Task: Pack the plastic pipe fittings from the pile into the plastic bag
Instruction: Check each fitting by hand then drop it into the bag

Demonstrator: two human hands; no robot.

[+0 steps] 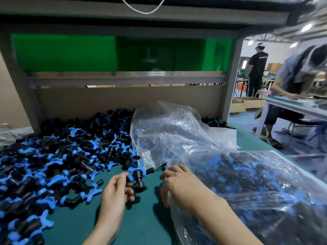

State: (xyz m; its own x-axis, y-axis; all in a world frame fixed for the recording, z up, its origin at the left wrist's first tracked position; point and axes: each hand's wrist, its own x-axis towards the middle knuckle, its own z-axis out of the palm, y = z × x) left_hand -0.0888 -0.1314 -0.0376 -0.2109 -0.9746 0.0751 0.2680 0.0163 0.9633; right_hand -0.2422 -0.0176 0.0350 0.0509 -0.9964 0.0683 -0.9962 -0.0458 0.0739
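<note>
A dark green tabletop (145, 218) carries everything here. Its left side is buried under a broad pile (62, 156) of black plastic pipe fittings with blue winged collars. On the right a large clear plastic bag (256, 188) is laid on its side, already well stuffed with the same parts. Behind it a second, crumpled clear plastic bag (177, 131) is slumped against the pile.

Now the hands. The right grip (178, 184) is curled onto the left edge of the stuffed bag, with the film gathered under the fingers; the mouth is judged to be there, though the opening itself is not plainly shown. The left grip (115, 190) is pinched on one black tee-shaped fitting with a blue collar (138, 177), which is held just above the bare tabletop at the pile's near edge.

Here is the relation that matters. The bag's held edge lies directly to the right of the fitting, near but not touching, with a strip of bare tabletop between. The fitting's wide black socket is pointed down toward the wearer and a short stub is aimed right, toward the bag. The left grip is the nearer one, so a short rightward carry into the held edge is what is called for.
</note>
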